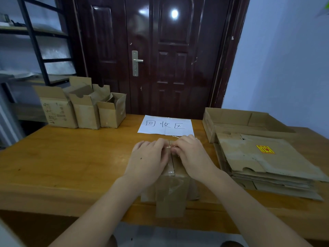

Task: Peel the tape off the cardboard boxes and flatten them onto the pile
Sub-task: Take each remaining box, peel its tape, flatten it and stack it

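At the far left of the wooden table [71,157] stand three opened boxes [83,109], flaps up, waiting their turn. Near the front edge, in the middle, sits the taped box [170,186] now in hand, with clear tape [170,198] down its centre seam and over the near face. The left hand [148,159] lies flat on the lid, fingers fairly straight and pressing it down. The right hand [191,155] curls its fingers at the far end of the seam, and appears to pinch a lifted tape end (the grip itself is too small to make out for certain). Beyond them lies a handwritten paper sign [166,125]. On the right rests the pile of flattened cardboard [263,164]. The box looks light and stiff, though its flaps will likely bend easily; the tape is thin, slick and apt to tear, so it is best taken close to the seam.
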